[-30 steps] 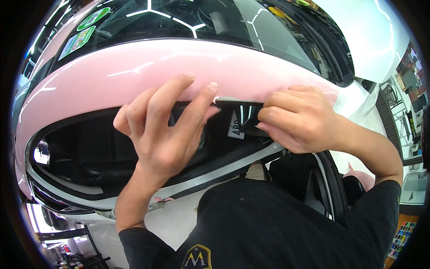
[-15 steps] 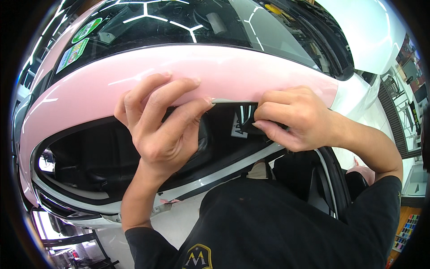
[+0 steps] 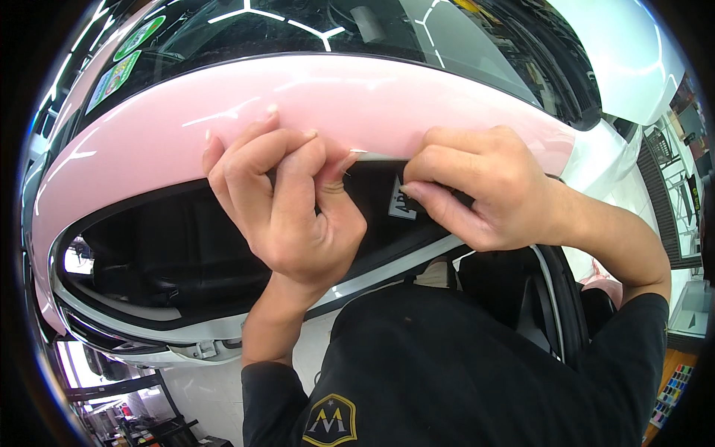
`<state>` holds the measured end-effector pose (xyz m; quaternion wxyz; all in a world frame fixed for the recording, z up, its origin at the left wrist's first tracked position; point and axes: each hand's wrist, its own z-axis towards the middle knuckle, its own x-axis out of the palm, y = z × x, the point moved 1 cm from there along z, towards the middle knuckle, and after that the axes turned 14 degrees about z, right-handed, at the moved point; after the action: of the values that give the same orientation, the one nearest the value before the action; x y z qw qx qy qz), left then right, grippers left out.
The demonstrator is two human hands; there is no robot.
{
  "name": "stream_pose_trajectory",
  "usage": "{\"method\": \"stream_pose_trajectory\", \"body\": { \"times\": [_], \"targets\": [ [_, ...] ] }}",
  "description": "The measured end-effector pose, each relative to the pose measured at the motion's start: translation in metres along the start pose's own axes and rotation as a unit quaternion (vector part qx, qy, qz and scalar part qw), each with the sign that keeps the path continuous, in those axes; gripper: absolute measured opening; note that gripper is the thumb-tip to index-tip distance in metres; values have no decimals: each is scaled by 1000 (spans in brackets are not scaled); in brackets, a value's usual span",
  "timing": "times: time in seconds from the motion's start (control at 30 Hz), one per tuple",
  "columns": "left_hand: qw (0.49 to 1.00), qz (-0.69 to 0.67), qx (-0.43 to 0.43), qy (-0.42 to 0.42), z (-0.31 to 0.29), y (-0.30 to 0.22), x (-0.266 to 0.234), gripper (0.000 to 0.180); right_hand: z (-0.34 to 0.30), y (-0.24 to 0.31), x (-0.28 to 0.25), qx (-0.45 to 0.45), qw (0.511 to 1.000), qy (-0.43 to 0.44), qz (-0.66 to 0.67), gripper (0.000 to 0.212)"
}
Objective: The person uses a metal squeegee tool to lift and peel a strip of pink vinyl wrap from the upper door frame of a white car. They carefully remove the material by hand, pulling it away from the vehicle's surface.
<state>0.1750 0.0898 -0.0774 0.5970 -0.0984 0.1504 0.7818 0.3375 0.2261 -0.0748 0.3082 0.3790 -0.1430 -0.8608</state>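
Note:
A pink car roof edge (image 3: 357,86) curves above the dark door opening (image 3: 201,238), with a thin pale strip along its lower lip between my hands. My left hand (image 3: 287,201) is at this edge, its fingers bent and spread. Its thumb presses the lip beside a small white sliver, while the other fingertips are at the pink surface. To the right, my right hand (image 3: 484,186) is closed at the same edge, index finger and thumb curled toward each other. Whatever lies between them is hidden by the fingers.
The windshield (image 3: 462,52) lies beyond the roof, and a raised white panel (image 3: 633,59) stands at the far right. Below the opening runs a white sill (image 3: 380,276). A dark rack (image 3: 126,387) stands at lower left; a dark-framed table (image 3: 674,216) is at right.
My left hand has shifted right and turned, its fingers curling more, with the thumb still at the lip. My right hand has moved slightly left relative to the roof, still closed.

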Motion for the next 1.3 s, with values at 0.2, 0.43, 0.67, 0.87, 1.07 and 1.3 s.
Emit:
{"method": "stream_pose_trajectory", "body": {
  "times": [0.2, 0.43, 0.67, 0.87, 1.07, 1.3],
  "targets": [
    [998, -47, -30, -35, 2, -4, 6, 15, 14, 0, 8, -69, 985, -89, -132, 23],
    [999, -49, -4, -24, 8, 0, 1, 18, 39, 3, 6, -66, 967, -43, -244, 27],
    [998, -64, -22, 2, 18, 26, -49, 13, 61, 13, 3, -78, 953, 79, -283, 19],
    [991, 37, 78, 104, 27, 39, -56, 41, 79, -1, -16, -174, 933, 215, -231, 16],
    [983, 49, 99, 147, 26, 36, -28, 68, 94, -6, -27, -203, 915, 284, -203, 18],
    [976, 38, 67, 204, 47, 24, -29, 53, 91, -14, -32, -212, 927, 266, -157, 21]
  ]
}}
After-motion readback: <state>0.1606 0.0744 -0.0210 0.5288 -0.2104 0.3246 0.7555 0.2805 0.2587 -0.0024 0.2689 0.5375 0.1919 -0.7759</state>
